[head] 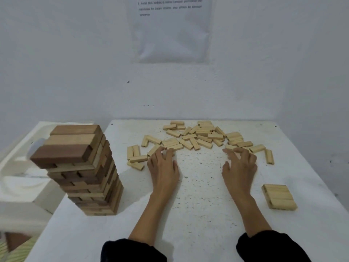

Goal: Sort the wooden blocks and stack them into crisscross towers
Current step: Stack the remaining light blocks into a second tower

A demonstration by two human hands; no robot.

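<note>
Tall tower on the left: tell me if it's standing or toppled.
Standing: the tall tower rises upright from the table in crisscross layers, top row intact.

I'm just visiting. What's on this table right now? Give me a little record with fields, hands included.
Surface: white table
Tower: crisscross tower of dark and pale blocks, standing at the table's left edge
Loose: pile of small pale blocks, scattered at the far middle
Started: low square of pale blocks, near right
Left: left hand, fingers bent at the pile's near edge; grip unclear
Right: right hand, likewise, further right
Wall: printed sheet
</note>
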